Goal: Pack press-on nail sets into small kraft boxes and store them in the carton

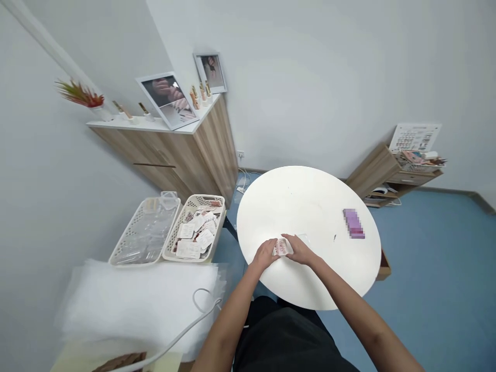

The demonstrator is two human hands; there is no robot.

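Over the near part of the round white table [310,201], my left hand [266,254] and my right hand [299,250] grip a small box [281,247] from its two sides. The box looks clear or whitish, with small pink pieces showing in it; they are too small to name surely. Fingers of both hands are closed around its edges. Just beyond my right hand, a flat see-through piece [304,239] lies on the table, partly hidden by the hand. A small dark object [335,237] lies farther right.
A purple, pixelated object [353,223] lies at the table's right. To the left stand a basket of clear plastic cases [145,232] and a basket of cards and packets [196,232]. White sheets [139,299] and a cable [186,330] are nearer. A wooden cabinet [186,155] stands behind.
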